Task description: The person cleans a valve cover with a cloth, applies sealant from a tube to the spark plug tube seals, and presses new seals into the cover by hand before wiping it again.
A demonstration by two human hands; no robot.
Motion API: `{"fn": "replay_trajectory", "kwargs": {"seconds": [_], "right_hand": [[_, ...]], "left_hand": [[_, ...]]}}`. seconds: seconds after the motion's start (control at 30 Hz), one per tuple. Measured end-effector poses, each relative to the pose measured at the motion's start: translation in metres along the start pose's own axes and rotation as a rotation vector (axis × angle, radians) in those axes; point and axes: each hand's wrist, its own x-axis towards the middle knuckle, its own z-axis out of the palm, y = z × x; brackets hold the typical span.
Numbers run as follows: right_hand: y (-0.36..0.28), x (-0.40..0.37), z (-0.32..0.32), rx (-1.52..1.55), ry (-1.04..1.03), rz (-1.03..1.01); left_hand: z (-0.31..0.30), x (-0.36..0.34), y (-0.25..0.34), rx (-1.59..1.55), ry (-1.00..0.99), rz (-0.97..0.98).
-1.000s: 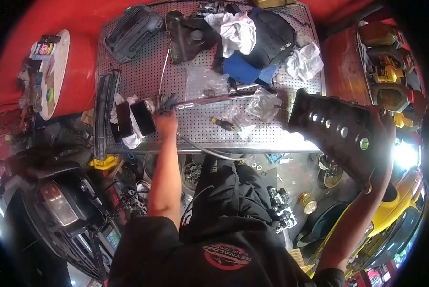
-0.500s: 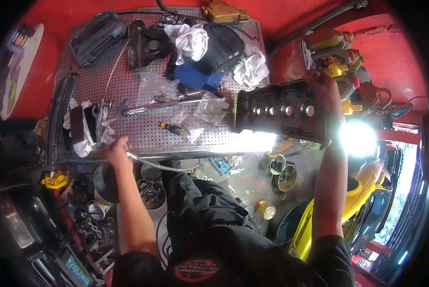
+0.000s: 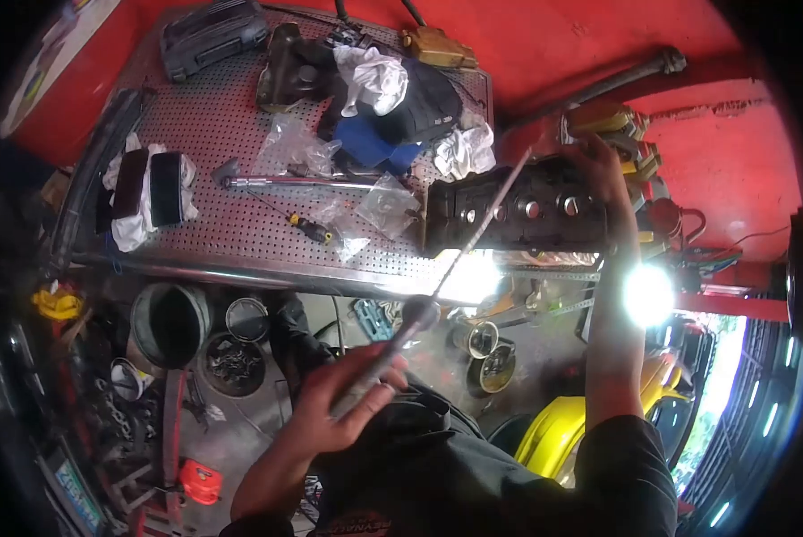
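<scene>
In my left hand (image 3: 343, 398) is an air blow gun (image 3: 419, 313), its grip blurred and partly hidden by my closed fingers. Its long thin nozzle slants up and right, the tip crossing in front of a dark engine valve cover (image 3: 549, 228). The cover, which has a row of round holes, is held tilted at the right end of the perforated metal bench (image 3: 240, 233). My right hand (image 3: 601, 170) grips the cover's upper right corner. Near its left end lie clear plastic bags (image 3: 388, 206) and a long chrome wrench (image 3: 303, 183).
A yellow-and-black screwdriver (image 3: 310, 229), white rags (image 3: 370, 80) and a black case (image 3: 213, 40) lie on the bench. Below stand a bucket (image 3: 173, 322) and metal cans (image 3: 475, 340). Yellow containers (image 3: 607, 121) stand behind my right hand. A bright lamp (image 3: 649, 295) glows beside my right forearm.
My left hand has come from the bench's left edge toward my body, raising the blow gun toward the valve cover. The right hand still holds the cover; the view has shifted slightly.
</scene>
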Motion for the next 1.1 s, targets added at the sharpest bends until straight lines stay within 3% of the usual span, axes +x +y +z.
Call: {"fn": "replay_trajectory", "kwargs": {"seconds": [0.1,0.2,0.3,0.4,0.53,0.57,0.6,0.67,0.7,0.87,0.9,1.0,1.1], "right_hand": [[0.01,0.004,0.0,-0.035,0.03,-0.077],[0.019,0.013,-0.006,-0.077,0.006,-0.102],[0.015,0.013,-0.005,-0.007,0.052,-0.06],[0.016,0.015,-0.004,0.149,0.023,-0.009],[0.03,0.023,-0.006,0.353,-0.092,0.083],[0.034,0.028,-0.007,0.277,-0.075,0.013],[0.037,0.027,-0.006,0.201,-0.057,-0.043],[0.042,0.025,-0.005,0.113,-0.069,-0.1],[0.042,0.03,-0.007,0.104,-0.091,-0.112],[0.04,0.008,-0.029,0.367,-0.291,0.059],[0.052,0.006,-0.025,0.408,-0.184,-0.018],[0.048,0.0,-0.033,0.257,-0.386,0.189],[0.037,-0.007,-0.036,0.128,-0.376,0.208]], "left_hand": [[0.015,0.0,-0.015,-0.198,-0.053,-0.117],[0.017,0.011,-0.01,-0.155,-0.134,-0.141],[0.032,0.034,-0.006,-0.155,-0.082,-0.14],[0.049,0.063,-0.015,-0.018,0.009,0.05],[0.055,0.087,0.003,-0.08,-0.044,-0.078],[0.055,0.09,0.012,-0.06,-0.055,-0.108],[0.061,0.098,-0.004,0.011,0.06,0.023],[0.052,0.1,0.015,-0.118,-0.08,-0.211],[0.048,0.104,0.019,-0.144,-0.108,-0.186],[0.041,0.079,0.004,-0.204,-0.175,-0.12],[0.041,0.069,-0.004,-0.195,-0.156,-0.113],[0.036,0.05,-0.007,-0.149,-0.162,-0.183],[0.041,0.041,0.005,-0.157,-0.158,-0.283]]}}
